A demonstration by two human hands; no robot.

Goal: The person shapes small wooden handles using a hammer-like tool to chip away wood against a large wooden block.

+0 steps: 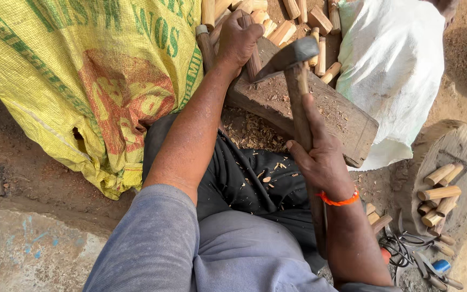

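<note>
From the head view, the left hand (237,40) is closed around a wooden stick (253,54) standing on the chopping block (320,111). The right hand (320,159) grips the adze (298,92) handle, its head just beside the stick, above the block.

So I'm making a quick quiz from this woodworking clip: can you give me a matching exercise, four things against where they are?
Things:
1. wooden stick
2. adze
3. yellow sack
4. cut pegs

Places:
A. piled on a round wooden slab, far right
B. gripped by its long handle in the right hand
C. held upright on the chopping block by the left hand
D. on the ground at the left

Pairs: 1-C, 2-B, 3-D, 4-A
</note>
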